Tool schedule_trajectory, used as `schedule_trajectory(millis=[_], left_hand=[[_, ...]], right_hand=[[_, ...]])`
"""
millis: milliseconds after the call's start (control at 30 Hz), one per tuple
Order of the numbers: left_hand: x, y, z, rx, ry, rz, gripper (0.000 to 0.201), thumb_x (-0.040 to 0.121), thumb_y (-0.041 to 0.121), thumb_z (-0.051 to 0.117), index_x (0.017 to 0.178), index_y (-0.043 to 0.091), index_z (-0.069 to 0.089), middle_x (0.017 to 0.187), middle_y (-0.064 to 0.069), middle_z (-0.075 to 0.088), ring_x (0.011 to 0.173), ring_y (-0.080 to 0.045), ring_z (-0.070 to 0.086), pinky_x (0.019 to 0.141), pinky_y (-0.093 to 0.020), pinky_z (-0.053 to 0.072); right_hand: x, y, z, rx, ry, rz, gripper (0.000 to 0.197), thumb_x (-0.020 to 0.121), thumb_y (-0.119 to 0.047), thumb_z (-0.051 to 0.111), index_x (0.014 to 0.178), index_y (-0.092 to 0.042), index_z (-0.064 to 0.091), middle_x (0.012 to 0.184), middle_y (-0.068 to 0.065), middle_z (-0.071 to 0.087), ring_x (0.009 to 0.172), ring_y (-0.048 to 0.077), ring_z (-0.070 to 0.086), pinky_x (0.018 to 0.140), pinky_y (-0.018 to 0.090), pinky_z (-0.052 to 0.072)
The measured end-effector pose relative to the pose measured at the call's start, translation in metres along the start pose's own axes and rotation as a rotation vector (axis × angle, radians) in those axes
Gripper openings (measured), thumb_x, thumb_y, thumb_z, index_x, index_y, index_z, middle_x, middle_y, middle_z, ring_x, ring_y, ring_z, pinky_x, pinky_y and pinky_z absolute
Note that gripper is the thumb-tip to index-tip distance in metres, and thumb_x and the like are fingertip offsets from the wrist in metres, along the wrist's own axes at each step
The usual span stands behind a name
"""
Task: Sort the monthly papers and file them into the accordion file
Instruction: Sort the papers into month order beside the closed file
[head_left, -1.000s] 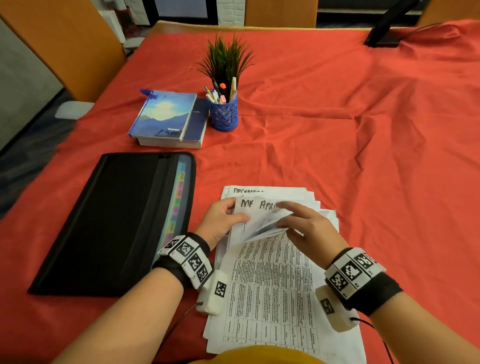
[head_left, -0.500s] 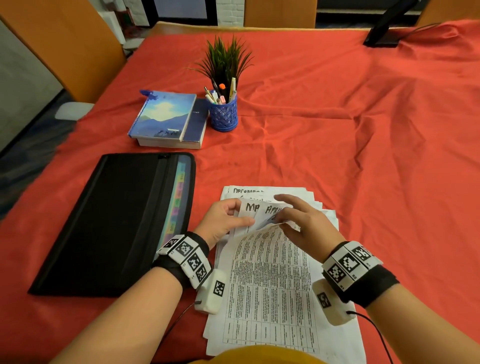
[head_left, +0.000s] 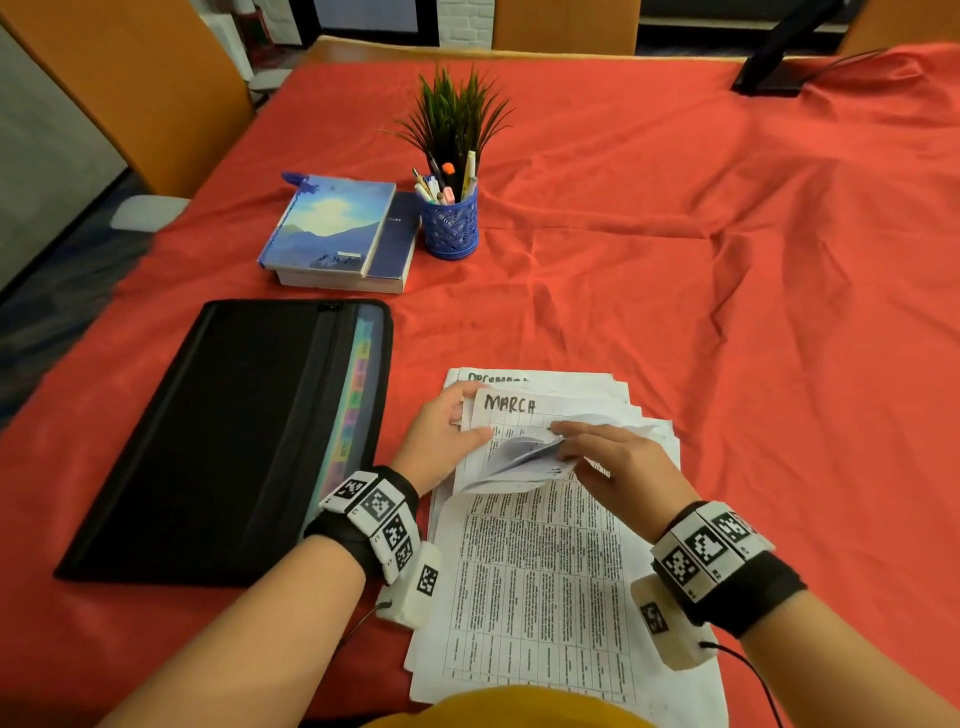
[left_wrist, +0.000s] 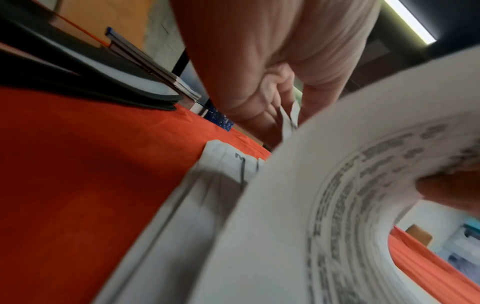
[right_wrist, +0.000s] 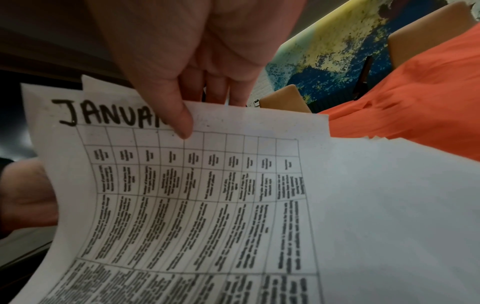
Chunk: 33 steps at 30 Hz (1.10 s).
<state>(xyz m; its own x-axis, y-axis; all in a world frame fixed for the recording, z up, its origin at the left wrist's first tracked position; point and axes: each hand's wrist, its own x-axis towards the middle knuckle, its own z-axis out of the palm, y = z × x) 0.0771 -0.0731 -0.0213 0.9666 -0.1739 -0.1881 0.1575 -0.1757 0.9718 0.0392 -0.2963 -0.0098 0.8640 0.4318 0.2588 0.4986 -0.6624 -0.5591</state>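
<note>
on the red counter (head_left: 675, 260), beside the accordion file (head_left: 218, 441), both grips pinch curled sheets of the papers (head_left: 540, 571): left hand (head_left: 441, 441), right hand (head_left: 613, 462). peel one sheet slowly, reading each month heading.

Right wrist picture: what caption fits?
Right hand pinches the January sheet, thumb on top, above the red cloth.

Dim, warm indoor light — soft shadows; head view sharp, bowed at edges; left wrist view motion-blurred; right wrist view clearer — corners dark.
</note>
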Motion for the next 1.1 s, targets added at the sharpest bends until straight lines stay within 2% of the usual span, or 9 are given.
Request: schedule_trajectory(millis=[167,267,333,433,500,600,733,833,1100], left_hand=[[-0.005,0.005,0.001,0.182,-0.012,0.161,0.052,0.08,-0.011,0.055,0.105,0.034,0.05,0.119,0.003,0.057,0.08,-0.004,0.063,0.07,-0.026,0.051],[-0.002,0.005,-0.001,0.308,-0.078,0.167,0.034,0.081,0.001,0.063,0.09,0.033,0.064,0.118,0.006,0.057,0.113,-0.006,0.053,0.103,-0.033,0.04],[-0.001,0.007,0.0,0.402,-0.146,0.097,0.024,0.082,0.015,0.069,0.096,0.034,0.07,0.12,-0.001,0.061,0.121,-0.015,0.051,0.106,-0.032,0.037],[0.004,0.011,0.001,0.483,-0.189,0.035,0.035,0.083,0.016,0.068,0.118,0.016,0.066,0.123,0.002,0.063,0.117,-0.008,0.054,0.099,-0.017,0.037],[0.008,0.013,0.002,0.445,-0.18,0.02,0.035,0.084,0.011,0.065,0.119,0.01,0.065,0.122,0.001,0.064,0.114,-0.005,0.055,0.097,-0.014,0.037],[0.011,0.012,0.006,0.442,-0.086,0.014,0.021,0.085,0.008,0.065,0.105,0.004,0.071,0.109,-0.001,0.068,0.101,-0.004,0.057,0.09,-0.011,0.039],[0.012,0.011,0.007,0.355,-0.008,0.018,0.006,0.078,0.007,0.073,0.084,0.003,0.072,0.081,0.004,0.066,0.078,-0.003,0.058,0.078,-0.015,0.042],[0.013,0.009,0.006,0.313,-0.017,0.013,0.008,0.073,0.007,0.077,0.075,0.009,0.07,0.069,0.011,0.062,0.06,0.009,0.053,0.067,-0.011,0.041],[0.012,0.003,-0.001,0.187,-0.006,-0.005,0.013,0.082,0.009,0.07,0.072,0.014,0.063,0.083,0.002,0.066,0.073,0.0,0.058,0.071,-0.009,0.045]], right_hand=[[0.007,-0.003,0.0,0.01,0.01,0.02,0.033,0.08,-0.023,0.04,0.088,-0.013,0.07,0.11,0.0,0.068,0.095,0.017,0.067,0.083,0.024,0.049],[0.009,-0.003,0.0,0.011,0.0,0.021,0.032,0.081,-0.023,0.04,0.088,-0.013,0.07,0.111,0.001,0.068,0.096,0.018,0.067,0.08,0.028,0.053],[0.009,-0.004,0.001,-0.003,-0.01,0.022,0.032,0.081,-0.023,0.04,0.087,-0.013,0.069,0.111,0.001,0.068,0.093,0.019,0.068,0.077,0.029,0.054],[0.009,-0.005,0.002,-0.021,-0.019,0.025,0.032,0.08,-0.024,0.04,0.086,-0.014,0.069,0.11,0.0,0.068,0.092,0.017,0.068,0.076,0.026,0.053],[0.01,-0.006,0.002,-0.019,-0.018,0.03,0.033,0.079,-0.024,0.039,0.087,-0.015,0.07,0.11,-0.001,0.068,0.092,0.017,0.068,0.077,0.025,0.053],[0.01,-0.008,0.003,-0.024,-0.006,0.033,0.026,0.08,-0.017,0.046,0.087,-0.015,0.07,0.112,0.001,0.067,0.091,0.018,0.068,0.077,0.027,0.054],[0.009,-0.006,0.001,-0.046,-0.008,0.034,0.023,0.072,0.002,0.067,0.085,-0.017,0.07,0.123,0.006,0.061,0.079,0.015,0.067,0.07,0.01,0.04],[0.01,-0.006,0.002,-0.044,-0.005,0.026,0.02,0.071,0.0,0.062,0.082,-0.016,0.069,0.121,0.008,0.062,0.081,0.018,0.067,0.071,0.007,0.035],[0.004,-0.004,-0.002,-0.122,0.083,-0.124,0.018,0.077,-0.01,0.051,0.081,-0.013,0.069,0.086,-0.004,0.066,0.093,0.019,0.046,0.084,0.022,0.039]])
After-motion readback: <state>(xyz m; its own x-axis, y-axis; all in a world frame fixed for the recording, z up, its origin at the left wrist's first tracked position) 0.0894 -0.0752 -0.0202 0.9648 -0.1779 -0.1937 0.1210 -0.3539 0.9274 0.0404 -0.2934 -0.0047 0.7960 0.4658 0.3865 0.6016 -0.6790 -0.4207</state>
